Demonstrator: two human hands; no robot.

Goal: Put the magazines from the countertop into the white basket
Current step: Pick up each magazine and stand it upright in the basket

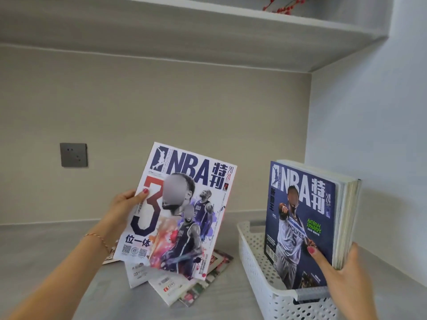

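My left hand (pixel 126 204) grips the left edge of a white NBA magazine (pixel 182 211), held upright in the air above the grey countertop (pixel 46 250). My right hand (pixel 342 271) holds a stack of magazines upright inside the white perforated basket (pixel 256 269) at the right. The front one has a blue NBA cover (pixel 300 215), and my thumb presses on it. Several more magazines (pixel 166 282) lie scattered flat on the countertop below the lifted one.
A beige wall with a grey power socket (pixel 74 155) runs behind the countertop. A white side wall stands just right of the basket. A grey shelf (pixel 208 35) hangs overhead with red berries (pixel 282 6) on top.
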